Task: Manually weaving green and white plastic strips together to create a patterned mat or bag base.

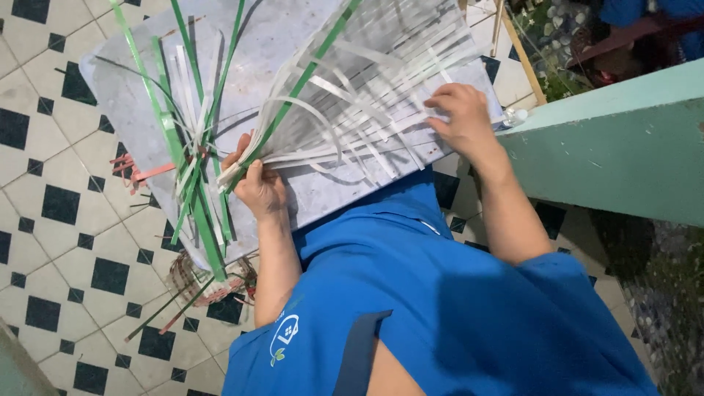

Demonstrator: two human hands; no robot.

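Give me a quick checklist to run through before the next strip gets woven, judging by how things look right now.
1. Left hand pinching the gathered ends of the white strips: ok.
2. Right hand pressing the strips flat on the grey board: ok.
3. Green strips within reach beside the left hand: ok.
4. Loose strips untangled: not ok, they cross.
5. Board steady on the lap: cannot tell.

The left hand pinches the strips lying on the board; the right hand presses them further right.
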